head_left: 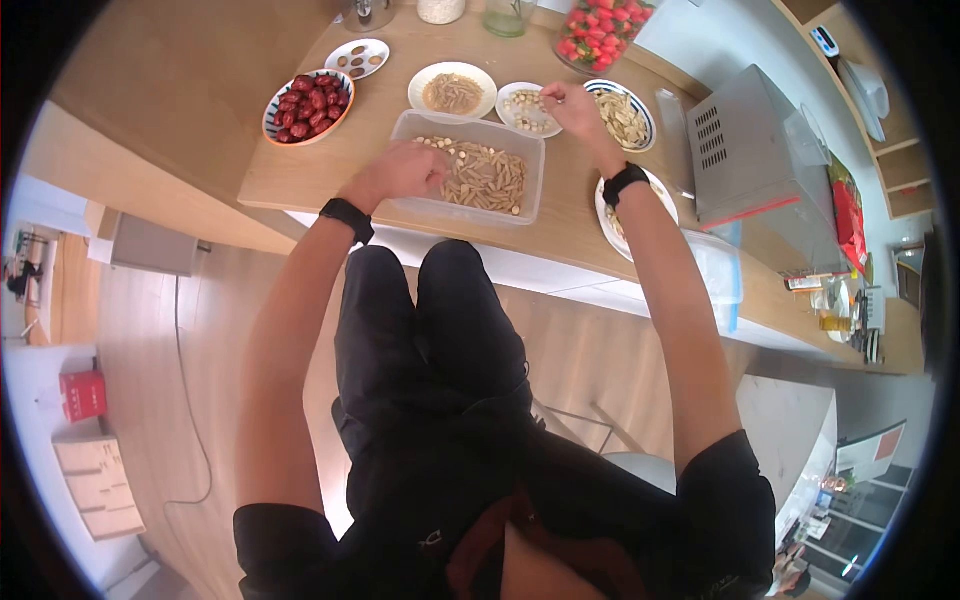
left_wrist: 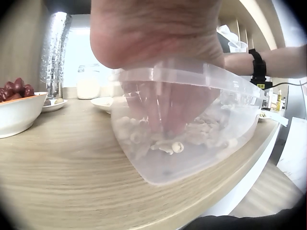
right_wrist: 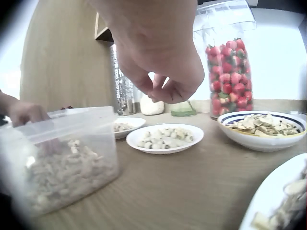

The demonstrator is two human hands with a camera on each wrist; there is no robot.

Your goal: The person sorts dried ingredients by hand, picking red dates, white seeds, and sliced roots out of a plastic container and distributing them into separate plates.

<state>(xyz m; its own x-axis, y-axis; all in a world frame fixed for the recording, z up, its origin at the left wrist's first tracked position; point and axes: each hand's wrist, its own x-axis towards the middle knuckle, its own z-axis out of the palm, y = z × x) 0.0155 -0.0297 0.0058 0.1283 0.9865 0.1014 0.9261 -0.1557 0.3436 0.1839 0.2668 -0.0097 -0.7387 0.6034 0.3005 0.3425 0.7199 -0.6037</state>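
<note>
My left hand (head_left: 405, 170) reaches over the near left corner of a clear plastic box (head_left: 540, 168), its fingers down among pale, slim dried pieces (head_left: 485, 180). Several round cream seeds, like lotus seeds, lie among those pieces. The box wall blurs the fingertips in the left wrist view, so I cannot tell whether they pinch anything. My right hand (right_wrist: 160, 62) hovers above a small white plate (right_wrist: 164, 151) of round pale seeds (right_wrist: 165, 137). Its fingers curl in toward the thumb, and nothing shows between the tips.
Behind the box is a white dish (head_left: 416, 90) of slim pieces. A bowl of red dates (head_left: 310, 108) stands left. To the right are a blue-rimmed bowl (right_wrist: 259, 143) of dried slices, another white plate (head_left: 672, 205) and a microwave (head_left: 750, 150). Strawberries fill a tall container (right_wrist: 230, 79).
</note>
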